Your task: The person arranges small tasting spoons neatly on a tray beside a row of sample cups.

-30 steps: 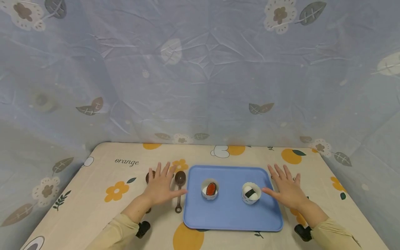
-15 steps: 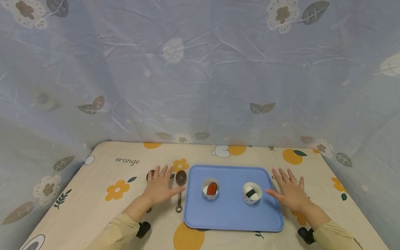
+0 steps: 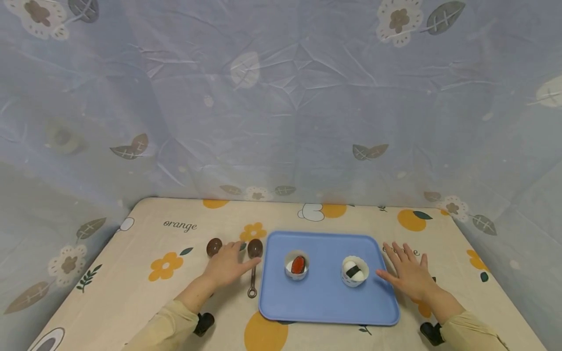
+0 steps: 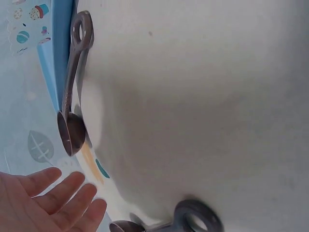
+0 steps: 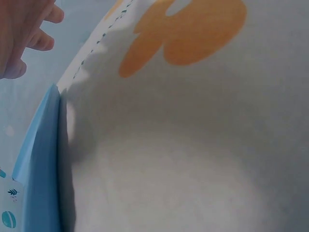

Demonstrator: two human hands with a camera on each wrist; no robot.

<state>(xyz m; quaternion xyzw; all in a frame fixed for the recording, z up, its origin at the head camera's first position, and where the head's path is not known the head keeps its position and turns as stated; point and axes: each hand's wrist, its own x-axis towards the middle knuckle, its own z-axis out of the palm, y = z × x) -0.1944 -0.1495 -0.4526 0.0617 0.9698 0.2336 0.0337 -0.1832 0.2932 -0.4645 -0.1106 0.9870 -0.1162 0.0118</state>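
My left hand (image 3: pixel 226 265) hovers above the cloth between two dark brown spoons, its fingers relaxed and holding nothing. One spoon (image 3: pixel 255 248) lies along the left edge of a blue tray (image 3: pixel 329 307), close to the thumb. The other spoon (image 3: pixel 214 247) is partly hidden under the hand; its ring-ended handle (image 4: pixel 198 217) shows in the left wrist view. On the tray stand two small patterned cups. A red oval piece with a dark edge (image 3: pixel 298 265) sits in the left cup (image 3: pixel 296 277). White rice-ball-like pieces with a black band (image 3: pixel 353 271) fill the right cup (image 3: pixel 349 281). My right hand (image 3: pixel 408 273), fingers spread, is beside the tray's right edge.
A cream tablecloth (image 3: pixel 145 302) with orange and flower prints covers the table. Behind it and at both sides hangs a grey-blue patterned curtain (image 3: pixel 281 122). Black straps are on both wrists.
My left hand has dipped, its fingers now pointing more downward, and more of the left spoon's bowl shows. My right hand has shifted slightly right, away from the tray.
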